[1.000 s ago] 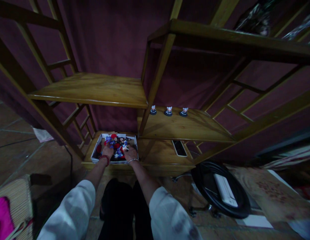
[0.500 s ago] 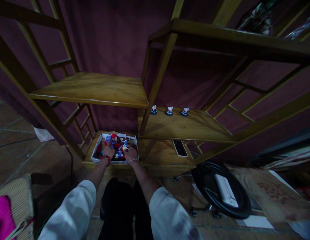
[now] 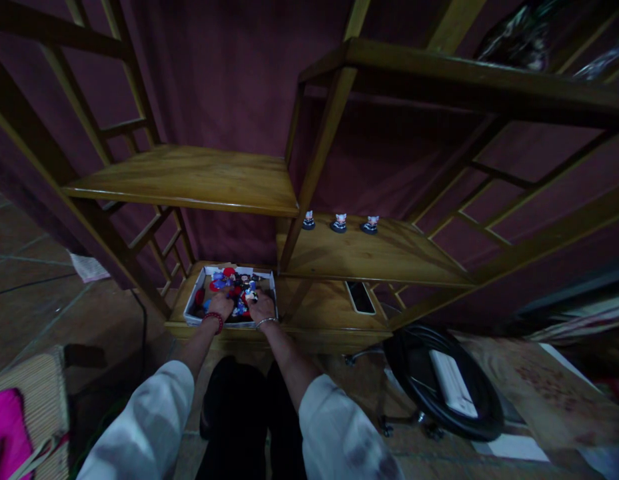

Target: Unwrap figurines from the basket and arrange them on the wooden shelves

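Observation:
A white-rimmed shallow box (image 3: 188, 311) holds several small figurines (image 3: 221, 280) in red, blue, black and white, heaped together. My left hand (image 3: 221, 305), with a red bead bracelet at the wrist, reaches into the box over the front edge. Its fingers bend down among the figurines, and what they hold is hidden. Inside the right part of the box, my right hand (image 3: 262, 307) has thumb and fingers closed around a white and blue figurine (image 3: 251, 292). A silver bracelet circles that wrist.
Three small figurines on dark bases, one of them (image 3: 340, 223), stand on the middle right shelf (image 3: 379, 257). A phone (image 3: 360, 297) lies on the lower board. A wooden upright (image 3: 316, 160) rises between the shelves. A round black stool (image 3: 444, 383) is at right.
My left hand has shifted slightly right and down inside the box, its fingers now more bent. My right hand stays at the same figurine.

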The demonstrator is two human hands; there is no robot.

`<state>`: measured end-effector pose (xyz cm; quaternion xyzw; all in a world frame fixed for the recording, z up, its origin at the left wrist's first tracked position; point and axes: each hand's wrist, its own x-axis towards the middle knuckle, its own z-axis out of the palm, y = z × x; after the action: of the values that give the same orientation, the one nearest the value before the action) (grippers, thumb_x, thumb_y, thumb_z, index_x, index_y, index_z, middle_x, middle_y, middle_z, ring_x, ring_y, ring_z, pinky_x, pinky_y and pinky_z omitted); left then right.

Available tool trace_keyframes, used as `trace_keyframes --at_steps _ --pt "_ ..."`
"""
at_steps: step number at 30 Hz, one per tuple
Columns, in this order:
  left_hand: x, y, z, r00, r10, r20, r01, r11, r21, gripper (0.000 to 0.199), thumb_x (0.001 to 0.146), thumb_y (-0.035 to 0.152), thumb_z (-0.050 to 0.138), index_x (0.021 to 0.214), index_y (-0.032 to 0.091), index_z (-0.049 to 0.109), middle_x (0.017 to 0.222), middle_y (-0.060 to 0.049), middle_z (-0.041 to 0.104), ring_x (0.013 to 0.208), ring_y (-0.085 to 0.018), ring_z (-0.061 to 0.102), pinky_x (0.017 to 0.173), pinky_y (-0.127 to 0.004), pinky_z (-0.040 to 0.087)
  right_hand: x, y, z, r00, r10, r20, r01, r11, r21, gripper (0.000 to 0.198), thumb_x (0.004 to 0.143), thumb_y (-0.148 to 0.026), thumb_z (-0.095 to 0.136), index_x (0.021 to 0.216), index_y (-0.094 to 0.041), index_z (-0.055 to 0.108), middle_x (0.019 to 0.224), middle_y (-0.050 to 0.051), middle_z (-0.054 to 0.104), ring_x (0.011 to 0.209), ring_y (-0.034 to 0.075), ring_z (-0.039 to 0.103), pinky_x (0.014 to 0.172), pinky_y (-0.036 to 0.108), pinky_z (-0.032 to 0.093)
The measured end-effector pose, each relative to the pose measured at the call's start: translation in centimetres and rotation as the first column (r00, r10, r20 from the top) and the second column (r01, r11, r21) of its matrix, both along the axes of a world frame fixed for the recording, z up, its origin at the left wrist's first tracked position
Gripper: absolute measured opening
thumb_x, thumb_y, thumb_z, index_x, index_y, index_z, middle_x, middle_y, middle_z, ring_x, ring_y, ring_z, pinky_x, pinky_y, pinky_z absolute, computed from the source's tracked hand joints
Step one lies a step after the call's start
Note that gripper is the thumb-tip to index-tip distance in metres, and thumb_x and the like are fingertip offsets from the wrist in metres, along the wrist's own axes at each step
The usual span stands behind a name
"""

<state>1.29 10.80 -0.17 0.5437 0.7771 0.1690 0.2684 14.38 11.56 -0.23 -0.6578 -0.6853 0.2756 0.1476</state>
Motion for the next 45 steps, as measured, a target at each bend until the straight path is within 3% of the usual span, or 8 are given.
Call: trace_keyframes --at_steps 4,9,15,23,27,31,40,45 --pt "0.6 -0.1 0.0 0.996 -0.083 -0.033 0.084 0.995 0.045 0.041 0.072 0.008 0.041 0.106 0.023 0.059 0.117 -0.001 0.057 0.109 -0.014 0.049 0.091 -0.022 0.036 0.0 0.0 -0.2 1.000 0.006 -0.006 -0.006 0.999 0.033 0.027 0.081 -0.027 0.042 0.102 -0.017 0.055 0.097 0.006 0.064 0.090 0.015 0.057 0.079 0.022 0.040" --pt "1.0 -0.2 -0.2 0.990 -0.109 -0.086 0.112 0.993 0.035 0.033 0.072 0.012 0.042 0.097 0.021 0.063 0.109 -0.004 0.061 0.106 -0.017 0.052 0.089 -0.024 0.038 0.0 0.1 -0.2 0.999 0.002 -0.033 -0.001 0.999 0.036 0.026 0.081 -0.027 0.042 0.102 -0.018 0.055 0.095 0.006 0.064 0.088 0.015 0.058 0.078 0.023 0.040" --pt "0.9 -0.7 0.2 0.987 0.022 -0.159 -0.029 0.999 -0.037 0.031 0.073 0.020 0.042 0.097 0.017 0.062 0.099 -0.012 0.063 0.098 -0.022 0.056 0.083 -0.031 0.040 0.0 0.0 0.1 0.999 0.000 -0.032 0.001 1.000 0.022 0.027 0.079 -0.025 0.043 0.103 -0.018 0.055 0.098 0.006 0.064 0.090 0.016 0.057 0.080 0.023 0.040" --pt "0.0 -0.7 1.7 0.939 0.240 -0.247 -0.282 0.947 -0.152 0.052 0.065 0.043 0.054 0.107 0.014 0.054 0.120 -0.018 0.049 0.117 -0.032 0.036 0.085 -0.040 0.036 0.2 -0.2 0.3 0.998 -0.014 -0.058 0.015 1.000 0.017 0.027 0.079 -0.026 0.043 0.102 -0.018 0.055 0.098 0.005 0.063 0.091 0.015 0.057 0.080 0.023 0.039" --pt "-0.4 -0.5 1.9 0.936 0.276 -0.221 -0.326 0.914 -0.241 0.047 0.070 0.040 0.051 0.109 0.016 0.049 0.113 -0.017 0.054 0.111 -0.032 0.044 0.082 -0.041 0.037 0.2 -0.1 0.3 0.998 -0.005 -0.062 0.007 1.000 0.018 0.026 0.079 -0.025 0.042 0.101 -0.020 0.056 0.096 0.004 0.064 0.089 0.015 0.058 0.079 0.023 0.040" --pt "-0.2 -0.5 1.8 0.938 0.277 -0.207 -0.324 0.913 -0.248 0.053 0.070 0.042 0.050 0.117 0.017 0.042 0.117 -0.017 0.051 0.112 -0.031 0.043 0.082 -0.040 0.038 0.2 -0.1 0.1 0.998 -0.008 -0.058 0.009 1.000 0.013 0.026 0.079 -0.027 0.043 0.100 -0.019 0.056 0.095 0.006 0.064 0.088 0.016 0.058 0.077 0.024 0.041" --pt "-0.8 -0.5 0.2 0.933 0.279 -0.226 -0.302 0.950 -0.074 0.068 0.069 0.037 0.051 0.127 0.010 0.026 0.120 -0.019 0.045 0.112 -0.033 0.041 0.086 -0.038 0.035 0.2 -0.1 -0.1 0.999 0.003 -0.044 -0.002 0.999 0.033 0.026 0.079 -0.028 0.042 0.100 -0.020 0.056 0.094 0.005 0.064 0.087 0.015 0.058 0.078 0.023 0.041" --pt "-1.0 -0.4 0.3 0.936 0.253 -0.245 -0.267 0.963 -0.026 0.059 0.071 0.029 0.049 0.123 0.007 0.032 0.114 -0.020 0.050 0.111 -0.029 0.044 0.090 -0.036 0.032 0.3 -0.2 0.3 0.999 0.003 -0.040 -0.002 1.000 0.023 0.026 0.079 -0.026 0.043 0.100 -0.019 0.056 0.093 0.005 0.064 0.087 0.016 0.058 0.078 0.023 0.041"
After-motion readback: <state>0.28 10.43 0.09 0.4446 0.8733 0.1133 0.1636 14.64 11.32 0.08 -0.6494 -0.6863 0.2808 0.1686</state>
